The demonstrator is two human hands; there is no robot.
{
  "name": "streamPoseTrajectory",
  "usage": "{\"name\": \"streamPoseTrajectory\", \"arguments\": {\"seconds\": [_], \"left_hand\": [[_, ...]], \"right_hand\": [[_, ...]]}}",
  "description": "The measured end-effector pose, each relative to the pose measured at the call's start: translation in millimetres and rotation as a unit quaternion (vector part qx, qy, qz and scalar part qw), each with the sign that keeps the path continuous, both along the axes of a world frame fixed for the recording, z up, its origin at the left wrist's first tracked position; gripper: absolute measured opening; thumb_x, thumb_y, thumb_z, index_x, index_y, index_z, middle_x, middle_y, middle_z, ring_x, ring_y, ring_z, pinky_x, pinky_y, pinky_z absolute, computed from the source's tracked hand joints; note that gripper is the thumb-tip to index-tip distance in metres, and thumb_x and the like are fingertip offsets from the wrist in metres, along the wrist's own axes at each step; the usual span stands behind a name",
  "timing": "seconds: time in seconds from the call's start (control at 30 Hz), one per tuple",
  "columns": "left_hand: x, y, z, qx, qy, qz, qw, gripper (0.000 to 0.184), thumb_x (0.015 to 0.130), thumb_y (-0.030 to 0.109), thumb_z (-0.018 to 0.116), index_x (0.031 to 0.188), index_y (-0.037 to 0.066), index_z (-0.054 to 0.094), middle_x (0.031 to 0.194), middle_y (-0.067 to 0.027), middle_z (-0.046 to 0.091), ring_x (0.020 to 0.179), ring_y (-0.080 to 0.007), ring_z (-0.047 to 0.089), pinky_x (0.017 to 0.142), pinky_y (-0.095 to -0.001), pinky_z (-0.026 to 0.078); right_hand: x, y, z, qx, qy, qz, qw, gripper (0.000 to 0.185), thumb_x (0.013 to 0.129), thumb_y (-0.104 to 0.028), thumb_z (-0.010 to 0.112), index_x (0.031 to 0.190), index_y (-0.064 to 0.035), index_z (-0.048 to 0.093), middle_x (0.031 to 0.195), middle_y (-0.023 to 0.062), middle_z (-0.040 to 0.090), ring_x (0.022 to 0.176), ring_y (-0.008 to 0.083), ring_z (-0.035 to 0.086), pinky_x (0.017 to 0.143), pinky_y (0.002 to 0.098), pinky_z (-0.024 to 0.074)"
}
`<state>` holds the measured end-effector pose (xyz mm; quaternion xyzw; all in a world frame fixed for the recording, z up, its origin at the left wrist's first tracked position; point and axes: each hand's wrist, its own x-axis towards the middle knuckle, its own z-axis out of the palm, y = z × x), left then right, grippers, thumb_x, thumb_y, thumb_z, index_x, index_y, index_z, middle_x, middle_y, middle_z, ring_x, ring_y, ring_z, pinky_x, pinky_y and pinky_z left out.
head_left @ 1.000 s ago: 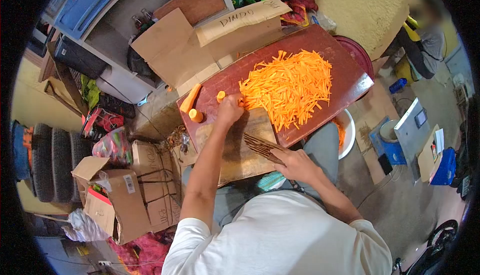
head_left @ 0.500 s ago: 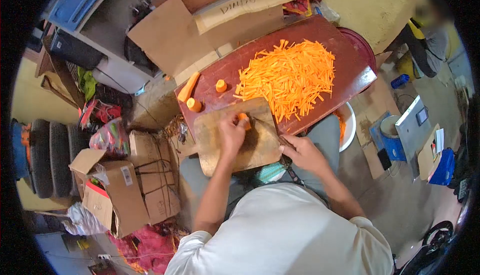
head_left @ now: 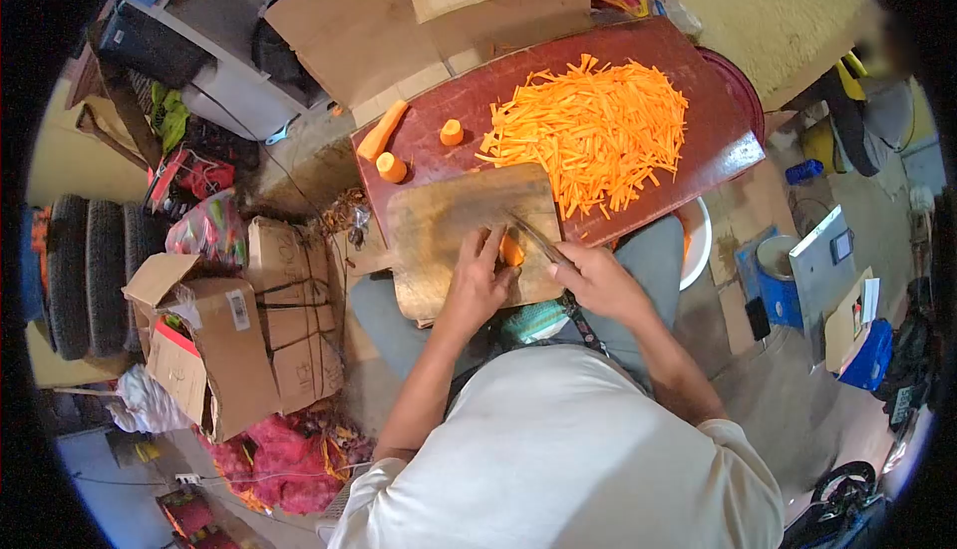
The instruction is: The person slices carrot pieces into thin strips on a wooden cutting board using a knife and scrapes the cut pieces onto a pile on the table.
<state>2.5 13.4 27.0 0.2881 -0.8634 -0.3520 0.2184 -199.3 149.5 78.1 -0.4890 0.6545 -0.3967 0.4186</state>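
Note:
A carrot piece (head_left: 511, 251) lies on the wooden cutting board (head_left: 429, 220), with my left hand (head_left: 480, 275) closed against its left side. My right hand (head_left: 596, 280) grips a knife (head_left: 536, 237), whose blade points up and left beside the piece. Beyond the board, a heap of carrot sticks (head_left: 598, 130) covers much of the red table (head_left: 713, 150). A long carrot piece (head_left: 383, 130) and two short carrot chunks, one at the left (head_left: 391, 167) and one nearer the heap (head_left: 452, 132), lie left of the heap.
Cardboard sheets (head_left: 349, 30) stand behind the table. A white basin (head_left: 701, 245) is below its right side. Cardboard boxes (head_left: 214, 340) and tires (head_left: 105, 280) are at the left. Another person (head_left: 857, 120) is at the upper right, near a blue-based scale (head_left: 780, 290).
The carrot piece was taken from the table to the board. My right hand has brought the knife over beside it, and the view has shifted.

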Motion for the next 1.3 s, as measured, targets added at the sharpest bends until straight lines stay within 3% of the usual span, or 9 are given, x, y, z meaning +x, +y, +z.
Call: {"name": "streamPoseTrajectory", "arguments": {"seconds": [0.13,0.27,0.4,0.53,0.73,0.83,1.03,1.13,1.3], "left_hand": [[-2,-1,-20,-0.031,0.031,0.009,0.999,0.054,0.083,0.006,0.086,0.132,-0.005,0.067,0.127,-0.0271,0.061,0.117,-0.0466,0.061,0.099,-0.0484,0.055],[-5,-2,-31,-0.073,0.052,0.019,0.996,0.049,0.084,0.011,0.091,0.123,-0.010,0.070,0.121,-0.0265,0.066,0.108,-0.0438,0.067,0.092,-0.0475,0.058],[-6,-1,-30,-0.103,0.057,0.026,0.993,0.046,0.086,0.013,0.089,0.122,-0.008,0.071,0.124,-0.0272,0.066,0.110,-0.0437,0.067,0.094,-0.0484,0.057],[-4,-3,-29,-0.101,0.074,0.008,0.992,0.034,0.089,0.002,0.080,0.121,-0.007,0.070,0.117,-0.0261,0.062,0.104,-0.0458,0.062,0.090,-0.0514,0.055],[1,-3,-34,-0.120,0.043,-0.009,0.992,0.047,0.075,-0.003,0.079,0.121,-0.004,0.070,0.119,-0.0231,0.059,0.105,-0.0430,0.059,0.091,-0.0503,0.054],[3,-3,-29,-0.142,0.002,-0.032,0.989,0.052,0.072,-0.002,0.079,0.123,-0.004,0.070,0.119,-0.0217,0.060,0.105,-0.0415,0.057,0.093,-0.0489,0.054],[3,-5,-30,-0.134,-0.003,-0.044,0.990,0.050,0.076,0.000,0.079,0.125,-0.004,0.070,0.118,-0.0196,0.061,0.105,-0.0413,0.057,0.095,-0.0476,0.055],[2,-6,-36,-0.131,0.009,-0.046,0.990,0.048,0.078,0.001,0.078,0.125,-0.004,0.070,0.117,-0.0195,0.061,0.105,-0.0415,0.057,0.094,-0.0478,0.055],[4,-3,-38,-0.133,0.010,-0.040,0.990,0.046,0.079,0.001,0.078,0.124,-0.004,0.071,0.117,-0.0191,0.061,0.105,-0.0412,0.058,0.092,-0.0480,0.056]], "right_hand": [[5,-2,-1,-0.008,0.000,0.009,1.000,0.024,0.108,-0.019,0.062,0.112,0.0053,0.065,0.079,0.0206,0.058,0.072,0.0242,0.057,0.073,0.0430,0.0509],[9,-6,-3,0.007,-0.005,0.034,0.999,0.025,0.109,-0.019,0.062,0.112,0.0055,0.064,0.081,0.0222,0.061,0.072,0.0283,0.058,0.073,0.0442,0.0513],[11,-10,-2,-0.011,0.010,0.037,0.999,0.025,0.109,-0.020,0.061,0.114,0.0050,0.064,0.082,0.0240,0.062,0.072,0.0330,0.060,0.074,0.0456,0.0519],[8,-7,-3,0.039,0.026,0.037,0.998,0.026,0.109,-0.020,0.061,0.120,0.0038,0.063,0.086,0.0258,0.064,0.077,0.0367,0.064,0.075,0.0472,0.0526],[13,-7,5,0.017,0.038,0.026,0.999,0.027,0.109,-0.019,0.060,0.126,0.0021,0.061,0.094,0.0292,0.068,0.091,0.0493,0.069,0.079,0.0510,0.0534],[15,-1,8,0.043,0.043,0.030,0.998,0.029,0.110,-0.019,0.062,0.132,0.0006,0.062,0.098,0.0244,0.068,0.088,0.0399,0.068,0.080,0.0443,0.0538],[12,10,19,0.120,0.115,0.080,0.983,0.028,0.110,-0.019,0.059,0.132,-0.0021,0.057,0.099,0.0262,0.070,0.096,0.0510,0.068,0.080,0.0535,0.0538],[16,10,37,0.152,0.116,0.074,0.979,0.029,0.109,-0.020,0.059,0.133,-0.0029,0.057,0.098,0.0279,0.070,0.096,0.0520,0.069,0.079,0.0576,0.0526],[25,-23,10,0.111,0.134,0.069,0.982,0.029,0.108,-0.019,0.061,0.132,-0.0020,0.057,0.100,0.0314,0.069,0.096,0.0529,0.069,0.078,0.0582,0.0523]]}}
